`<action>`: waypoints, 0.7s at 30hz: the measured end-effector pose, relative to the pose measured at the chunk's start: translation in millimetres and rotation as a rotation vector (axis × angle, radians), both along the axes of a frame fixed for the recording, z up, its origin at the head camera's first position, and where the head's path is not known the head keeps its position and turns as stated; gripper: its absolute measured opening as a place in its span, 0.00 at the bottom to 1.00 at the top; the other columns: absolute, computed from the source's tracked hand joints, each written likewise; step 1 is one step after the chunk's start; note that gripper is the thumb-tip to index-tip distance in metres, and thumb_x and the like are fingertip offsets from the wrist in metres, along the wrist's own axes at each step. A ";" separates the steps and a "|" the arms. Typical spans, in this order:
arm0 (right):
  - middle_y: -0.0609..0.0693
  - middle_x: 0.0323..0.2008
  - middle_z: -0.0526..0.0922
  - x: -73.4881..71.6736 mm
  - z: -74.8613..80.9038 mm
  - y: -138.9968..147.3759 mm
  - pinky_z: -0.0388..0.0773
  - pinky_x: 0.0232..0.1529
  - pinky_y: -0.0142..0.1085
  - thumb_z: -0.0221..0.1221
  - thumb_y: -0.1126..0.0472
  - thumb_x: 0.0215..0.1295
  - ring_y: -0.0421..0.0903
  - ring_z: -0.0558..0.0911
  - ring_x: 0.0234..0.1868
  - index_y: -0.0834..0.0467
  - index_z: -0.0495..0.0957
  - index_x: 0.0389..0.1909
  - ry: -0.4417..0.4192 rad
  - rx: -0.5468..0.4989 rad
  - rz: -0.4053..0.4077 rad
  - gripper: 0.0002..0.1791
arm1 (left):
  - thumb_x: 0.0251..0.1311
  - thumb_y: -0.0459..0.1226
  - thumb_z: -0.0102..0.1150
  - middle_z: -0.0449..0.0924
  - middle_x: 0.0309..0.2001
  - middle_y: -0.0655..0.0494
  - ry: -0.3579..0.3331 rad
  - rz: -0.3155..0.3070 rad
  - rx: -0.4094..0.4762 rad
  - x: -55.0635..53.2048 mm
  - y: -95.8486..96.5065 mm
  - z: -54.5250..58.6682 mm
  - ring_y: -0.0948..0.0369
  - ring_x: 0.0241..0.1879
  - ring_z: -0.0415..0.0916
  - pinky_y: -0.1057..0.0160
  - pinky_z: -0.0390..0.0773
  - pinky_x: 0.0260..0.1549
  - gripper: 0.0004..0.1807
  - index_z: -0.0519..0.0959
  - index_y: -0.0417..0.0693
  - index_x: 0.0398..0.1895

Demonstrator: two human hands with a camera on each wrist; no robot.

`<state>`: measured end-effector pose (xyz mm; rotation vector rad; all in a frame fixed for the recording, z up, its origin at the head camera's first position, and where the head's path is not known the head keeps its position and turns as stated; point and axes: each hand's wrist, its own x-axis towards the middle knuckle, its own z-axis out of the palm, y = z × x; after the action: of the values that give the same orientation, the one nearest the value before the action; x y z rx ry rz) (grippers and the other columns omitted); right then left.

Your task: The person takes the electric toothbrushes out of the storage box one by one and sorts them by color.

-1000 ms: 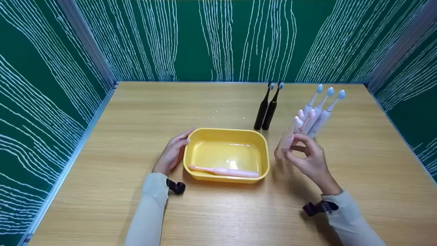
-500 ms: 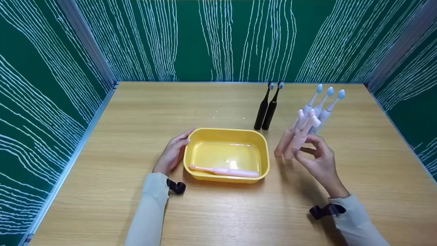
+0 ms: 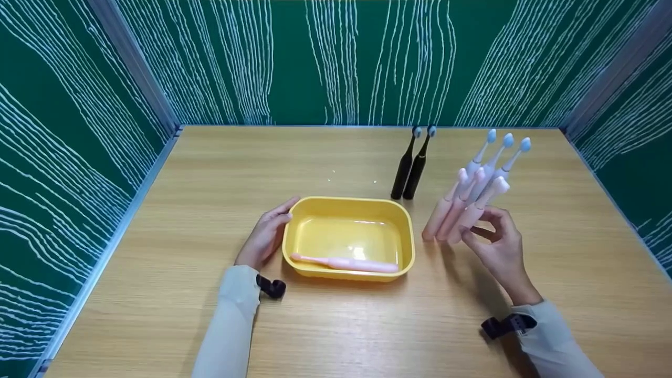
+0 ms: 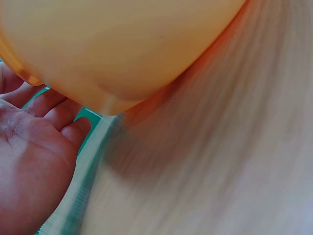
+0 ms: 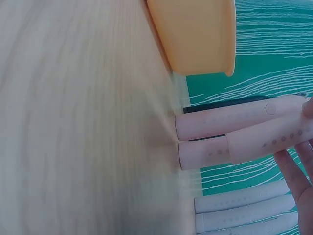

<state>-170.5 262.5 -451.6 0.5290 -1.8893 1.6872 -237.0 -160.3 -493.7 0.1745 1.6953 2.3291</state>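
The left hand (image 3: 264,237) rests against the left end of a yellow plastic bin (image 3: 325,236), thumb and fingers touching its rim and outer wall. Inside the bin, along its near side, lies a pink electric toothbrush (image 3: 362,264). My right hand (image 3: 501,254) pinches another pink electric toothbrush (image 3: 473,212) by its handle, brush head up. In the right wrist view that held toothbrush (image 5: 274,137) has its lower end off the table. Two more pink toothbrushes (image 3: 439,216) stand just left of it. Behind them stand three white toothbrushes (image 3: 487,170) with pale blue heads, partly hidden.
Two black electric toothbrushes (image 3: 418,173) stand upright behind the bin's right corner. A few tiny white specks dot the wooden table (image 3: 252,173). Green panels (image 3: 289,63) with white wavy lines enclose its back and sides.
My right hand has moved right with the pink toothbrush, past the two standing pink ones, which are now uncovered. The left hand and bin have stayed put.
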 end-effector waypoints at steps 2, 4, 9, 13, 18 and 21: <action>0.43 0.41 0.78 0.1 0.7 0.1 0.82 0.42 0.25 0.56 0.90 0.44 0.37 0.79 0.43 0.78 0.68 0.47 -0.010 -0.010 -0.017 0.24 | 0.66 0.28 0.40 0.52 0.75 0.44 0.000 0.001 0.001 0.0 0.2 -0.3 0.53 0.75 0.47 0.56 0.51 0.74 0.28 0.58 0.34 0.71; 0.43 0.41 0.78 -0.3 0.4 1.3 0.82 0.42 0.24 0.57 0.89 0.45 0.37 0.78 0.42 0.78 0.68 0.46 -0.031 -0.004 -0.047 0.23 | 0.66 0.28 0.40 0.52 0.75 0.44 0.000 0.001 -0.001 -0.1 0.3 -0.5 0.54 0.75 0.47 0.57 0.51 0.74 0.28 0.58 0.34 0.71; 0.41 0.40 0.77 -2.1 -1.6 4.9 0.81 0.42 0.23 0.59 0.86 0.48 0.36 0.78 0.42 0.78 0.66 0.47 -0.109 0.060 -0.145 0.23 | 0.67 0.29 0.40 0.52 0.75 0.45 -0.006 0.001 -0.004 0.0 0.9 1.3 0.54 0.75 0.47 0.57 0.51 0.74 0.28 0.57 0.35 0.71; 0.41 0.40 0.77 -8.3 -11.3 10.8 0.81 0.41 0.23 0.60 0.85 0.48 0.36 0.78 0.41 0.76 0.68 0.47 -0.177 0.066 -0.191 0.23 | 0.67 0.29 0.40 0.52 0.75 0.45 -0.010 0.004 -0.014 0.6 1.4 2.8 0.54 0.75 0.47 0.57 0.50 0.74 0.28 0.58 0.35 0.71; 0.43 0.39 0.77 -15.1 -20.0 16.3 0.81 0.42 0.23 0.61 0.84 0.49 0.37 0.78 0.42 0.68 0.70 0.46 -0.229 0.037 -0.188 0.23 | 0.67 0.29 0.41 0.52 0.75 0.45 -0.002 0.003 -0.016 0.5 0.7 1.8 0.54 0.75 0.48 0.57 0.51 0.74 0.28 0.58 0.35 0.71; 0.44 0.39 0.77 -16.4 -21.2 17.0 0.82 0.42 0.24 0.61 0.83 0.49 0.37 0.78 0.42 0.66 0.70 0.47 -0.244 0.027 -0.170 0.23 | 0.67 0.30 0.41 0.53 0.75 0.46 -0.004 -0.011 -0.004 0.7 -0.4 0.4 0.54 0.74 0.50 0.57 0.53 0.73 0.28 0.59 0.37 0.71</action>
<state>-186.9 279.4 -472.8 0.1712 -2.0649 1.6768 -236.3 -160.7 -493.3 0.1774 1.6933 2.3161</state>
